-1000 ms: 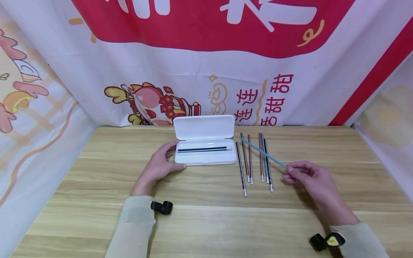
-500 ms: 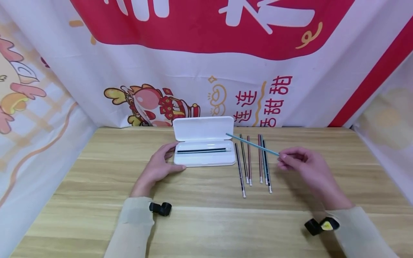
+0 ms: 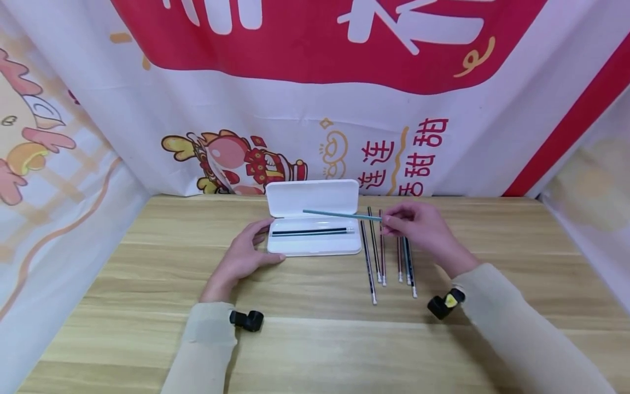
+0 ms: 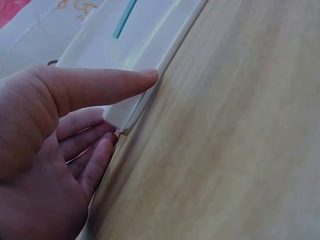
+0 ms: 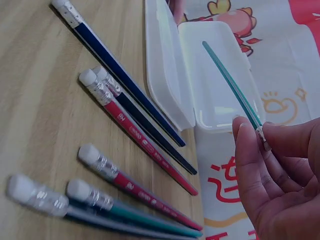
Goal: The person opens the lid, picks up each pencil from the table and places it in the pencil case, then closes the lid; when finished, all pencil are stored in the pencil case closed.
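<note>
A white pencil case (image 3: 315,251) lies with its lid (image 3: 312,197) raised against the back. Inside it rest two pencils (image 3: 310,232), one dark and one teal, side by side. My left hand (image 3: 243,253) grips the case's left end, thumb at the front edge and fingers around the back corner; the left wrist view shows the thumb (image 4: 110,85) over the rim. Between thumb and fingertips, my right hand (image 3: 415,224) pinches a teal pencil (image 5: 232,82) near its eraser end. That pencil points left, held above the table, and overlaps the case's hinge line in the head view.
Right of the case, several loose pencils lie on the wooden table (image 3: 315,350), erasers toward the front: dark ones (image 3: 368,262), red ones (image 5: 145,140) and a teal one (image 5: 135,215). A printed white-and-red cloth (image 3: 275,104) hangs behind the table.
My right hand has moved left and toward the back with the teal pencil, which has swung nearly level across the case. My left hand stays at the case's left end.
</note>
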`<action>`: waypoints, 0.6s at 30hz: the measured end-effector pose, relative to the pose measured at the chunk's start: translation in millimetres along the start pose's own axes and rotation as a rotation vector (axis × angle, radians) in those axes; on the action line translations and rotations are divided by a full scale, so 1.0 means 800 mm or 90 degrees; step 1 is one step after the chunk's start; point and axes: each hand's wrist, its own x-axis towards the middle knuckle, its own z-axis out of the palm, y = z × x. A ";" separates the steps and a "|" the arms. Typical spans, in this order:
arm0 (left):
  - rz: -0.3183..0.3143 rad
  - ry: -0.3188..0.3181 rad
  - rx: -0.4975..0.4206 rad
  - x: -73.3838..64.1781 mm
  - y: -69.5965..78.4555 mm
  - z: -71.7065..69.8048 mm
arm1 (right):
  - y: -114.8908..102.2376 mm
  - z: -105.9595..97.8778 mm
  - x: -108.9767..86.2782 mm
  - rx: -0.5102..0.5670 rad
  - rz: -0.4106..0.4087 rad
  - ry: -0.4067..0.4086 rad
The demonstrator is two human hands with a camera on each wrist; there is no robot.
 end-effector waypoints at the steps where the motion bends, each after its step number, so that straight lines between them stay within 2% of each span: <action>1: 0.002 0.000 0.000 0.000 0.000 0.000 | -0.003 0.004 0.005 -0.004 0.000 -0.004; 8: -0.001 0.000 -0.004 0.001 -0.002 0.000 | -0.011 0.029 0.034 -0.020 0.023 -0.021; 18: -0.013 0.002 -0.016 0.001 -0.002 0.000 | -0.017 0.059 0.054 -0.032 -0.011 -0.036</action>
